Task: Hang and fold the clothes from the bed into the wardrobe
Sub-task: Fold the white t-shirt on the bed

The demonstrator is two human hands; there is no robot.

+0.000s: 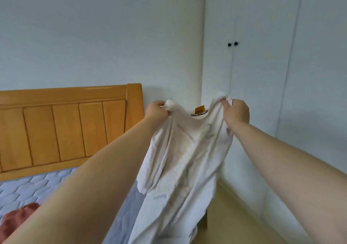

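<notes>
White shirt (187,150), hem off-frame, print indistinct

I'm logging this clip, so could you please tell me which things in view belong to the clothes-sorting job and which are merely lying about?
Job: white T-shirt, gripped at its shoulders by left hand and right hand; reddish cloth on the bed; wardrobe, doors shut.
Just there: wooden headboard; floor.

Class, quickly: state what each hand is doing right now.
Left hand: grips the white T-shirt at one shoulder.
Right hand: grips the other shoulder.
</notes>
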